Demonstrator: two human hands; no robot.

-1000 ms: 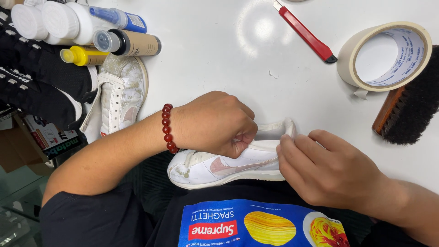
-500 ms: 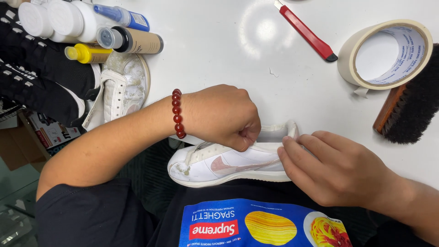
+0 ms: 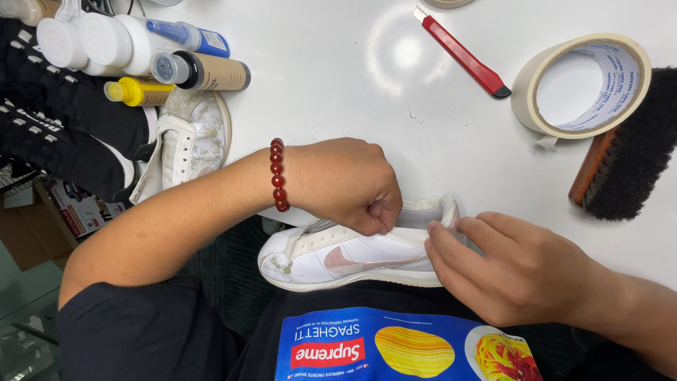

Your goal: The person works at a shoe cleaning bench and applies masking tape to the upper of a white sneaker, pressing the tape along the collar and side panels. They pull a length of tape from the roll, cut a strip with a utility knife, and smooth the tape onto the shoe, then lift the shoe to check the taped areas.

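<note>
A white sneaker (image 3: 352, 257) (long axis left-right, toe pointing left) is gripped by the left hand (image 3: 342, 183) and right hand (image 3: 515, 271) at the heel.

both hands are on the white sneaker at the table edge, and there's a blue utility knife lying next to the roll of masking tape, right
Not quite: the utility knife is red, not blue, as the head view shows. The rest holds: the left hand and right hand are both on the white sneaker at the edge of the white table, and the knife lies beside the roll of masking tape.
</note>
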